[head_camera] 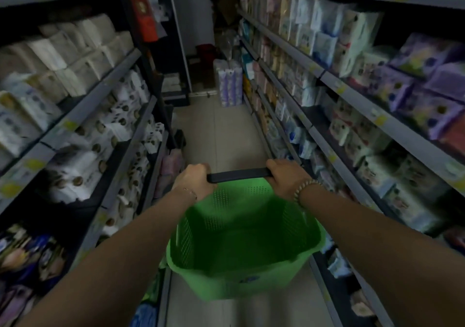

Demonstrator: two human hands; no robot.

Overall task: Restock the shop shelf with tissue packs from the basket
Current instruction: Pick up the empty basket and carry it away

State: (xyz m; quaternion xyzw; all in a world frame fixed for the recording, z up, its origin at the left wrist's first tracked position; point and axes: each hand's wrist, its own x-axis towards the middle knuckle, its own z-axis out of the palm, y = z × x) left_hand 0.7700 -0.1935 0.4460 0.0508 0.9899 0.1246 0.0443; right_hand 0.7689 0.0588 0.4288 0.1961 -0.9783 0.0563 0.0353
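A green plastic basket (241,246) with perforated walls hangs in front of me over the aisle floor. No tissue packs show inside it. Its black handle (239,175) runs across the top. My left hand (195,178) grips the handle's left end and my right hand (285,175) grips its right end, fingers curled round the bar. Shelves of tissue packs (357,115) line the right side of the aisle, and more tissue packs (83,130) fill the shelves on the left.
The narrow aisle floor (221,130) runs ahead between both shelf units. A tall stack of purple-patterned roll packs (229,82) stands on the floor at the far end, by a dark rack (173,85). The picture is dim and blurred.
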